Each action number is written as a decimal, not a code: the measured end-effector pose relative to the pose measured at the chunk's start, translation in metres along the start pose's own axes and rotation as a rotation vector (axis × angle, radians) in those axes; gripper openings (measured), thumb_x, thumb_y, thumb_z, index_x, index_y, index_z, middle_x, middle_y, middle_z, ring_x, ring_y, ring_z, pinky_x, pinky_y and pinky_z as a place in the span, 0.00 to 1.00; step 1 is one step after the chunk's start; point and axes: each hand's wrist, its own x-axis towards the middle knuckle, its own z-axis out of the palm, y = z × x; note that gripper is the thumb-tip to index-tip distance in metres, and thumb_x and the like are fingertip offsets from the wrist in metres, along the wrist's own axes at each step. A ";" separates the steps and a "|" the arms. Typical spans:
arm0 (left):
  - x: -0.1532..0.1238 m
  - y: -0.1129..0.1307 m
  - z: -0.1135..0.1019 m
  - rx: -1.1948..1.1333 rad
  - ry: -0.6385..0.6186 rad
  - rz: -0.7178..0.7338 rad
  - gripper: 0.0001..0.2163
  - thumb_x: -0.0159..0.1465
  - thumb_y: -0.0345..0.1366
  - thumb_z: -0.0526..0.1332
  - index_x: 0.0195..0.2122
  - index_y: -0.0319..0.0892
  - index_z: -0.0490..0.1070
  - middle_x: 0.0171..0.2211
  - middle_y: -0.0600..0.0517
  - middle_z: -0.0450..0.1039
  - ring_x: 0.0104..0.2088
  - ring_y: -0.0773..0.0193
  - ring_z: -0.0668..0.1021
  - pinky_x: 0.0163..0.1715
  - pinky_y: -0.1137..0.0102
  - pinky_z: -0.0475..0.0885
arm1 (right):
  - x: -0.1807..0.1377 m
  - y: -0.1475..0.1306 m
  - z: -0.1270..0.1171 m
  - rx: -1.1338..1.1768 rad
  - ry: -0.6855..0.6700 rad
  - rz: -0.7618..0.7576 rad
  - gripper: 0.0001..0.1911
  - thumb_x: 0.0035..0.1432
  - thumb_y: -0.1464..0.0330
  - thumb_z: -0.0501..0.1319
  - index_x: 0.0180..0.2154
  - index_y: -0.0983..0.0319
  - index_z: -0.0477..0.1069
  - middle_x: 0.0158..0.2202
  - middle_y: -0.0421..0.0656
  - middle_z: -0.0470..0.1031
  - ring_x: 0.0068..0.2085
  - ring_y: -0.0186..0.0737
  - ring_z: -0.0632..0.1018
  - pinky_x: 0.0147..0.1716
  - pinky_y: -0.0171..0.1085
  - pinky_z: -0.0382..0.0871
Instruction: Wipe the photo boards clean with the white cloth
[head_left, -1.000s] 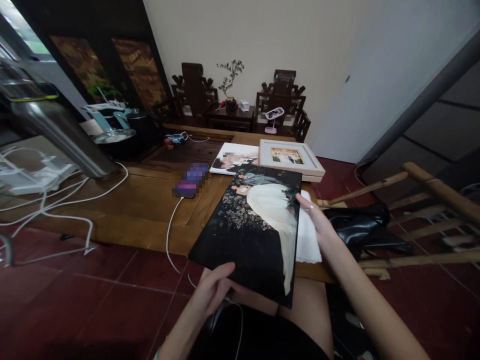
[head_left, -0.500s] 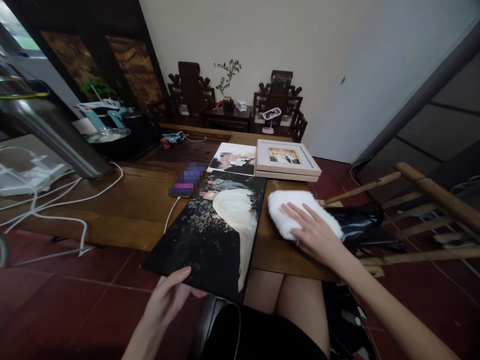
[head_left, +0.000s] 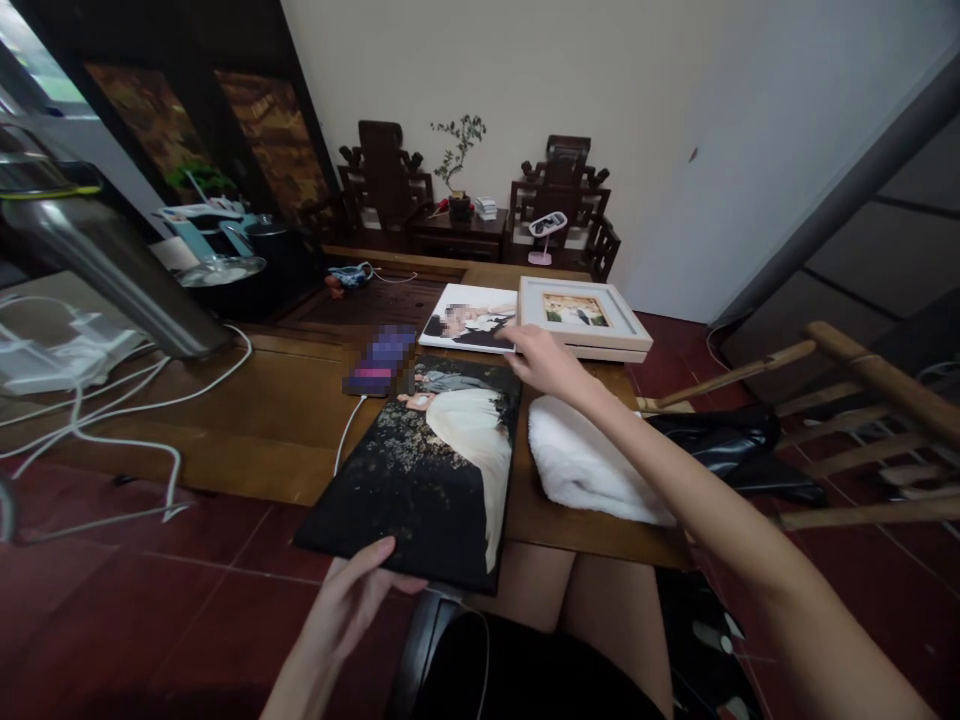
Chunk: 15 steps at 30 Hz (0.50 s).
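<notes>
A dark photo panel (head_left: 420, 470), printed with a wide white gown and pale blossoms, lies partly on the wooden table and juts over its front edge. My left hand (head_left: 356, 590) grips its near edge, thumb on top and fingers underneath. Above the panel's far right corner is my right hand (head_left: 547, 362), its index finger stretched forward and its thumb apart; whether it touches the panel I cannot tell. A folded white towel (head_left: 581, 465) rests right of the panel, partly under my right forearm. Beyond the panel lies a smaller white-backed photo print (head_left: 469, 318).
Stacked cream picture frames (head_left: 585, 345) stand at the table's far right. A charging phone (head_left: 381, 360) lies left of the panel. A steel flask (head_left: 112, 260) and white cables (head_left: 120, 400) occupy the left side. A bamboo chair (head_left: 885, 400) stands to the right.
My right hand has left the white towel and moved forward and left to the panel's far corner. The panel has shifted slightly toward me in my left hand's grip.
</notes>
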 end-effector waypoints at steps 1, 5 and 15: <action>0.000 -0.001 0.002 -0.001 0.010 0.005 0.09 0.41 0.28 0.72 0.23 0.38 0.75 0.24 0.54 0.78 0.22 0.59 0.80 0.21 0.66 0.80 | 0.017 0.000 0.007 -0.091 -0.091 -0.002 0.16 0.60 0.73 0.53 0.51 0.64 0.66 0.47 0.52 0.74 0.48 0.49 0.73 0.43 0.43 0.69; 0.000 -0.003 0.009 -0.014 0.023 0.014 0.10 0.41 0.28 0.72 0.24 0.38 0.74 0.25 0.53 0.78 0.23 0.58 0.80 0.23 0.64 0.81 | 0.065 0.000 0.044 -0.260 -0.264 0.029 0.20 0.58 0.73 0.56 0.53 0.66 0.65 0.53 0.57 0.70 0.53 0.54 0.70 0.47 0.46 0.67; 0.017 0.013 0.008 -0.016 0.022 0.016 0.10 0.39 0.27 0.72 0.22 0.38 0.74 0.24 0.54 0.78 0.25 0.56 0.81 0.21 0.66 0.81 | 0.085 0.029 0.093 -0.362 -0.381 0.022 0.21 0.64 0.74 0.44 0.57 0.72 0.59 0.51 0.66 0.68 0.49 0.57 0.73 0.43 0.52 0.67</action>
